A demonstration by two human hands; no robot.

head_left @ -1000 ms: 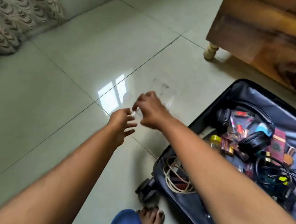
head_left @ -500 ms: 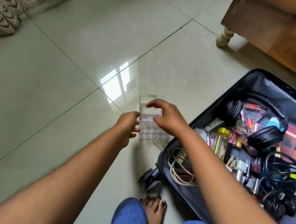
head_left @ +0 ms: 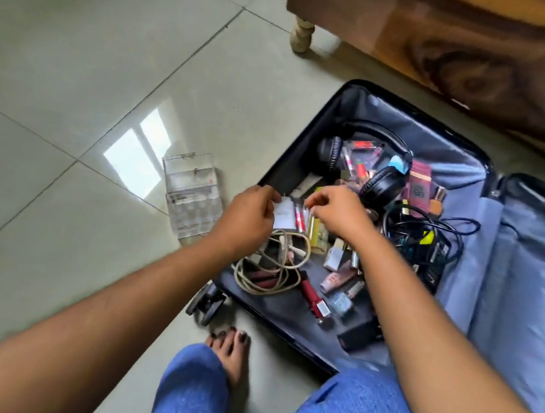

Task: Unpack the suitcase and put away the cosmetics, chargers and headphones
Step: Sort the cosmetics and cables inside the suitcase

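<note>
- The clear box (head_left: 192,195) was in both hands half a second ago. Now it sits alone on the floor (head_left: 79,54), left of the middle of the frame, just beside the suitcase (head_left: 463,151).
- So the box looks ready, and picking things out can start.
- The box's long side runs from top to bottom of the frame, leaning a little right. Its lid stands open at the top end.
- The left hand (head_left: 246,217) has moved into the suitcase and pinches a white charger (head_left: 284,215), near the middle of the frame.
- The right hand (head_left: 337,212) is close beside it, fingers curled. I cannot tell if it holds anything.
- Black headphones (head_left: 374,169) lie higher up in the suitcase, untouched.
</note>
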